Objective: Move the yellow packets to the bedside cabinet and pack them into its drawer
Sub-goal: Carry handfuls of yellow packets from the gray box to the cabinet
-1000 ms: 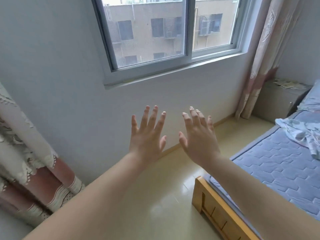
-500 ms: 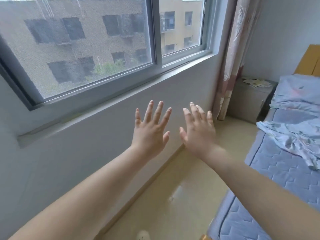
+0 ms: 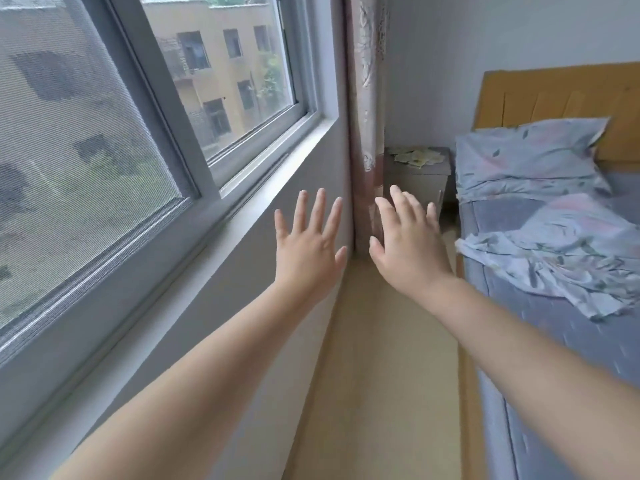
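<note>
At nine o'clock runs the window (image 3: pixel 145 109), its sill over the grey wall. Both arms reach out: left hand (image 3: pixel 308 252) and right hand (image 3: pixel 407 247), fingers spread, empty. At twelve, past the curtain (image 3: pixel 369 98), yellow packets (image 3: pixel 417 156) litter the bedside cabinet (image 3: pixel 420 178). At three lies the bed (image 3: pixel 561 306).
</note>
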